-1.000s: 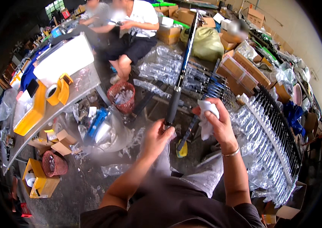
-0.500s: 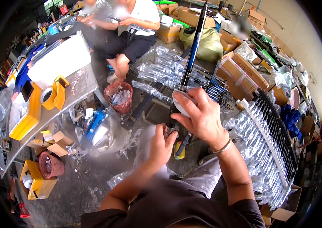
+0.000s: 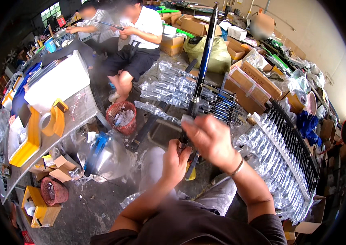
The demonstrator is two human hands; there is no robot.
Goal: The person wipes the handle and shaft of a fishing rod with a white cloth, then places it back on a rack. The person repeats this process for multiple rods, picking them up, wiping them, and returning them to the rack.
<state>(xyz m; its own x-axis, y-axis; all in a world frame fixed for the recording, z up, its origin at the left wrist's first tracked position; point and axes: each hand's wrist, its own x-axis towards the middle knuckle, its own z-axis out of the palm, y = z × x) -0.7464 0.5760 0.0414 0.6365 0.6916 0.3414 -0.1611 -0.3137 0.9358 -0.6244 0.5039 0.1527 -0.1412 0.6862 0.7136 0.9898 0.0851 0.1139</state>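
A dark blue and black telescopic fishing rod (image 3: 203,67) stands nearly upright in front of me, its narrow end pointing away. My left hand (image 3: 174,161) is closed round its lower end. My right hand (image 3: 211,141), smeared by motion, is just above and to the right, pinching a white cloth-like piece (image 3: 187,119) against the rod. Whether that piece is cloth or paper cannot be told. Beyond the rod, several similar dark rods (image 3: 222,104) lie in a row, beside bundles in clear plastic sleeves (image 3: 169,83).
Plastic-wrapped rods (image 3: 277,161) lean along a black rack at right. A red basket (image 3: 122,124) with scraps stands left of centre, near a table (image 3: 77,118) with tape and a white box. Two people sit beyond it. Cardboard boxes (image 3: 244,92) and a green sack (image 3: 209,55) are farther back.
My right hand has turned and shifted slightly down along the rod with the white piece. My left hand keeps its hold. The whole view has shifted a little.
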